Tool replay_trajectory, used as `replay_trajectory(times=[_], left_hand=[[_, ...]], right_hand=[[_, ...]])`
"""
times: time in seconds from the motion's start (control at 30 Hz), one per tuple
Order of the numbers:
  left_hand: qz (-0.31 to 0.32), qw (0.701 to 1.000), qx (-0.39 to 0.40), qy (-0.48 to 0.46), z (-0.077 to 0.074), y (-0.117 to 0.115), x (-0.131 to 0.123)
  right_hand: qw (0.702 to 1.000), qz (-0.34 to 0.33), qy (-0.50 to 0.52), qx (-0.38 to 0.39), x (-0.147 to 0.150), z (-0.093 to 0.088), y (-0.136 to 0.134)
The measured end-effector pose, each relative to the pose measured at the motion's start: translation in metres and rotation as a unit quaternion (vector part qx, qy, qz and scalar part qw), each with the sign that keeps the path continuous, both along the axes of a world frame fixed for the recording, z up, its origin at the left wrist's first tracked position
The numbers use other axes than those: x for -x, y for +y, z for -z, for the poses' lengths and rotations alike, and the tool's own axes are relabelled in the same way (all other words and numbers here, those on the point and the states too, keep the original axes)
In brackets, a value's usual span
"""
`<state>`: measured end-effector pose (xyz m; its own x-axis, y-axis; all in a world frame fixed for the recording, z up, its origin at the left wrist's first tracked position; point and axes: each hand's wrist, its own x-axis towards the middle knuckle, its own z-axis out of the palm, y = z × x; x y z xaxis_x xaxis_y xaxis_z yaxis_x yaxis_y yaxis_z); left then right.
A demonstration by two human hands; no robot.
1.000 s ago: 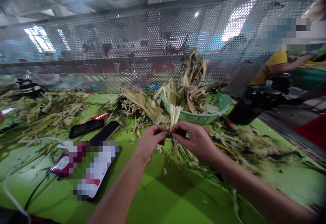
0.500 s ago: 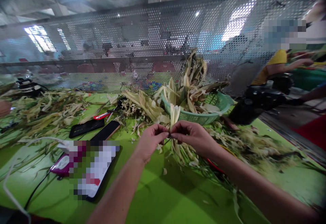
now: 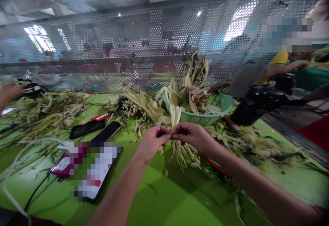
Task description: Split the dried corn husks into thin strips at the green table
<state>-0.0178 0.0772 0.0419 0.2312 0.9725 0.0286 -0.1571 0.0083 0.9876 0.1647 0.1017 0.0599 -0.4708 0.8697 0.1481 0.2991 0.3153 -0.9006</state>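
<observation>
My left hand (image 3: 156, 140) and my right hand (image 3: 190, 135) meet at the middle of the view, thumbs and forefingers pinched close together. Between them stands a pale corn husk bundle (image 3: 175, 115), its broad end pointing up and thin strips hanging below the fingers. Both hands grip it at its narrow waist; whether a thread is there too, I cannot tell. Just behind, a green plastic basket (image 3: 203, 119) is heaped with dried corn husks (image 3: 191, 96). More loose husk pieces (image 3: 146, 106) lie to the left of the basket.
On the green table (image 3: 159, 198) lie a red utility knife (image 3: 102, 116), a black phone (image 3: 87, 129) and a purple power strip (image 3: 61, 166) with cables. Husks (image 3: 51, 113) spread at the left, corn silk (image 3: 262, 147) at the right. A perforated metal screen (image 3: 144, 48) stands behind. Another person's hand (image 3: 12, 90) enters at left.
My hands stay pinched at the bundle's waist, with the bundle shifted very slightly left. The other person's hand at the far left has come further into view and higher.
</observation>
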Motion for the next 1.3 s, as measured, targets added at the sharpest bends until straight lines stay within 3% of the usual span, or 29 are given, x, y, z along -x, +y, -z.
replay_trajectory(times=[0.5, 0.77, 1.3], left_hand=[[-0.02, 0.999, 0.024, 0.007, -0.001, -0.001, -0.001], [-0.04, 0.998, -0.01, 0.042, 0.001, 0.0, -0.004], [-0.053, 0.994, -0.03, 0.094, 0.003, 0.002, 0.0]], right_hand=[[0.998, 0.044, 0.009, -0.035, 0.007, 0.01, -0.001], [0.998, 0.054, 0.002, -0.041, 0.01, 0.01, -0.004], [0.996, 0.022, 0.042, 0.071, 0.01, 0.011, -0.002]])
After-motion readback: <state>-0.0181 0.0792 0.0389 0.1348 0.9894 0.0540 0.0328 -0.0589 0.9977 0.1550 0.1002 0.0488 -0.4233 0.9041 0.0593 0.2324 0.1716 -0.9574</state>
